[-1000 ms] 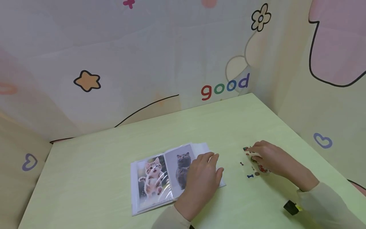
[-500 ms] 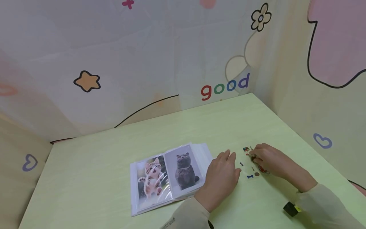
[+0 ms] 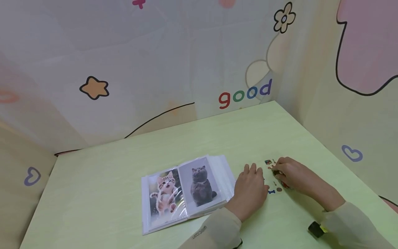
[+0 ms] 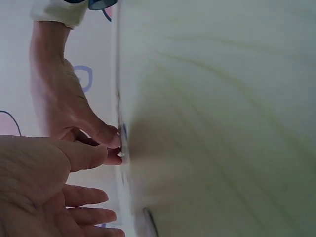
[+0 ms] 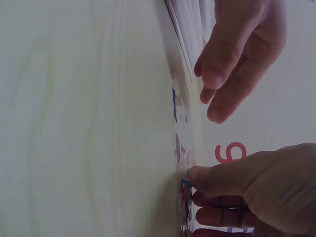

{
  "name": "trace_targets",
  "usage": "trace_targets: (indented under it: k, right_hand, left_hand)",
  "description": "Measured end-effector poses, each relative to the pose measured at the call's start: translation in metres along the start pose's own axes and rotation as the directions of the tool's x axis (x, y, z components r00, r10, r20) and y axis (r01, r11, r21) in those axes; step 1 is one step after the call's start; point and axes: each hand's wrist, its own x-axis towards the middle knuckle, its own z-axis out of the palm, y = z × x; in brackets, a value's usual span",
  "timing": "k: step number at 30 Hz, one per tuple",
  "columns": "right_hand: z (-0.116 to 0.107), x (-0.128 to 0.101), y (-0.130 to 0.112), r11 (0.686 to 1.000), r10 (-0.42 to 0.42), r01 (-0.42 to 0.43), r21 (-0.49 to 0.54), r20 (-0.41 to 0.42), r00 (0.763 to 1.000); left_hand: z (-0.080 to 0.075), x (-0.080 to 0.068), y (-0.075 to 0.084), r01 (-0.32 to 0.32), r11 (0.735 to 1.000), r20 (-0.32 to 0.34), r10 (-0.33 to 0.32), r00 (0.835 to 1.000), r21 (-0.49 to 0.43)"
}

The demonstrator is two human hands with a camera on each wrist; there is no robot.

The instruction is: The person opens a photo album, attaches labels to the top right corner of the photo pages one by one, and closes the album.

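A clear sheet of small stickers [image 3: 275, 187] lies flat on the table, with a blue bone sticker [image 3: 271, 191] and a brown round one [image 3: 279, 189] showing. Over its right side my right hand [image 3: 295, 176] is bent down, thumb and fingertips together at a sticker; in the left wrist view a small whitish bit shows between them. My left hand [image 3: 250, 190] hovers at the sheet's left edge, fingers loosely extended and holding nothing, covering part of the sheet. To its left lies an open photo album [image 3: 228, 173] with two cat pictures.
The pale green table [image 3: 93, 193] meets a printed cloth wall [image 3: 155, 62] at the back and sides. A small black block with a yellow part [image 3: 316, 229] is by my right sleeve [image 3: 351, 221].
My left hand has moved right, off the album's right page and over to the sticker sheet, uncovering the grey cat. My right hand has come slightly lower, its fingers drawn closer together at the sheet.
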Motion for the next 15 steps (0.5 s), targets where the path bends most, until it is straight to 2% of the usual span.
trace_targets:
  k: [5,12,15]
  right_hand:
    - [0.000,0.001,0.001,1.000,0.001,-0.001,0.008,-0.005,1.000]
    - [0.002,0.000,0.002,1.000,-0.002,0.002,0.023,-0.002,1.000]
    - [0.002,0.001,0.003,1.000,-0.005,0.005,0.022,-0.001,1.000]
  left_hand:
    - [0.008,0.004,0.000,0.002,1.000,0.016,-0.002,1.000,0.018]
    - [0.013,0.010,0.006,0.021,0.999,0.144,-0.025,0.989,0.031]
    - [0.012,0.011,0.009,0.033,0.999,0.176,-0.040,0.984,0.043]
